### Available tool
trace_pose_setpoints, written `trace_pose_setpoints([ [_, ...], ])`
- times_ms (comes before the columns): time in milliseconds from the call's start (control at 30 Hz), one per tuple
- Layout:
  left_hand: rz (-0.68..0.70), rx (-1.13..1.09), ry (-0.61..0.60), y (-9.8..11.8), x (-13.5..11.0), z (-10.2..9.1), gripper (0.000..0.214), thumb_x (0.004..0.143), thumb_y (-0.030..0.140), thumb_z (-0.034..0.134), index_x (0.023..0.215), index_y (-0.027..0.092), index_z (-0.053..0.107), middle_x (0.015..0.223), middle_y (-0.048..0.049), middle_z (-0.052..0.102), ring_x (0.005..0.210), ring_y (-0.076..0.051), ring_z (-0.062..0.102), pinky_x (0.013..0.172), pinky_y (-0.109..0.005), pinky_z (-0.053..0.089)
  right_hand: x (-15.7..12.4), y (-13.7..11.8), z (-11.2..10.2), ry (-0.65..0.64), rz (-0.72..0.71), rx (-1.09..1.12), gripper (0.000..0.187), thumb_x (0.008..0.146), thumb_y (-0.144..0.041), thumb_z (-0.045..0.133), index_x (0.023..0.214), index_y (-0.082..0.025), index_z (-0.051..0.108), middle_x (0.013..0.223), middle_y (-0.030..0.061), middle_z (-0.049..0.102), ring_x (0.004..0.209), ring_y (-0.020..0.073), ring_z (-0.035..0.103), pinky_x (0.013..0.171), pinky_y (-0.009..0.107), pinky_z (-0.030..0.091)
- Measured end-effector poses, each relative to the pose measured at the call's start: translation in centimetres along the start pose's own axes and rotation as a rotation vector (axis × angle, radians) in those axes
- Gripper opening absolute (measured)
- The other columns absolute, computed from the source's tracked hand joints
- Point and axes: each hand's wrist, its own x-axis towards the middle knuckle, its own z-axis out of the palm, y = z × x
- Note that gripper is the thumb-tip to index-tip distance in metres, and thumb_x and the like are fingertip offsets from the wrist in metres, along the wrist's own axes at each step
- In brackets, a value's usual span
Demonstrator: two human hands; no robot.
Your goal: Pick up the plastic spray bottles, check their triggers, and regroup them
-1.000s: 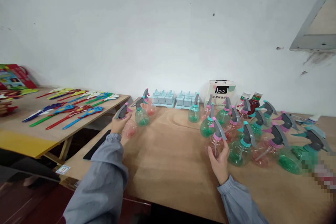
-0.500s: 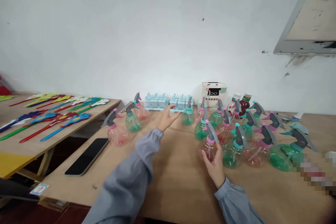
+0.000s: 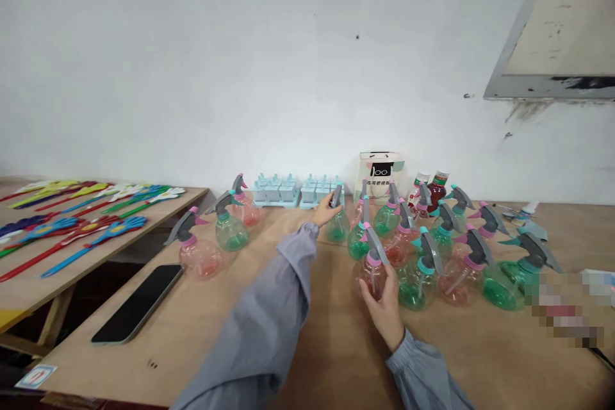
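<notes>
Pink plastic sits in my right hand (image 3: 387,311), thumb and fingers curled round a spray bottle (image 3: 371,270) on the wooden table (image 3: 336,346). Left lies a phone (image 3: 139,303); other bottles (image 3: 416,287) crowd the right. Farther off, my left hand (image 3: 323,212) touches a green bottle (image 3: 337,229), whether gripping I cannot tell; blue moulds (image 3: 277,193) and a paper bag (image 3: 379,174) stand behind.

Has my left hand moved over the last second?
Yes, rightward: your left hand was left of the pale blue molds and is now before their right-hand part, at a green bottle.
</notes>
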Motion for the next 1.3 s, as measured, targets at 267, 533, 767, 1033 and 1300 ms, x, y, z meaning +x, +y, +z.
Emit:
trace_pose_setpoints([
  [267,-0.041,-0.008,0.156,1.5,-11.1,-5.9,0.043,0.076,0.030,0.067,0.118,0.021,0.063,0.112,-0.0061,0.066,0.106,-0.023,0.062,0.099,-0.038,0.046,0.0,-0.3,0.1,-0.008,-0.004,0.019,0.063,0.089,-0.046,0.065,0.142,-0.021,0.041,0.131,0.0156,0.056,0.122,0.0333,0.056,0.101,0.057,0.047],
  [533,-0.247,-0.662,-0.225,6.8,-16.7,-6.4,0.029,0.068,0.026,0.066,0.094,0.015,0.070,0.097,-0.0124,0.075,0.104,-0.030,0.069,0.095,-0.044,0.052,0.0,-0.4,0.1,-0.009,-0.008,0.022,0.064,0.088,-0.049,0.065,0.140,-0.019,0.042,0.129,0.0172,0.055,0.120,0.0339,0.056,0.100,0.059,0.048],
  [767,-0.220,-0.634,-0.244,7.0,-16.9,-4.5,0.019,0.053,0.023,0.056,0.067,0.015,0.068,0.069,-0.0081,0.070,0.080,-0.025,0.070,0.077,-0.037,0.054,0.1,-0.2,0.1,-0.032,0.009,0.015,0.065,0.088,-0.048,0.064,0.140,-0.016,0.041,0.131,0.0176,0.054,0.123,0.0324,0.054,0.104,0.057,0.045],
  [1033,-0.185,-0.574,-0.284,8.0,-17.1,-4.2,0.023,0.055,0.022,0.058,0.073,0.017,0.072,0.081,-0.0072,0.075,0.080,-0.023,0.069,0.083,-0.036,0.052,0.1,0.2,0.2,-0.033,0.008,0.010,0.066,0.087,-0.049,0.065,0.139,-0.016,0.042,0.132,0.0180,0.054,0.124,0.0317,0.054,0.105,0.057,0.044],
  [1300,-0.160,-0.544,-0.284,7.7,-16.7,-4.0,0.020,0.059,0.026,0.062,0.075,0.019,0.071,0.074,-0.0053,0.073,0.081,-0.023,0.069,0.086,-0.038,0.052,0.1,0.1,0.1,-0.027,0.009,0.005,0.066,0.086,-0.050,0.065,0.138,-0.016,0.043,0.131,0.0173,0.055,0.123,0.0318,0.054,0.104,0.056,0.045],
])
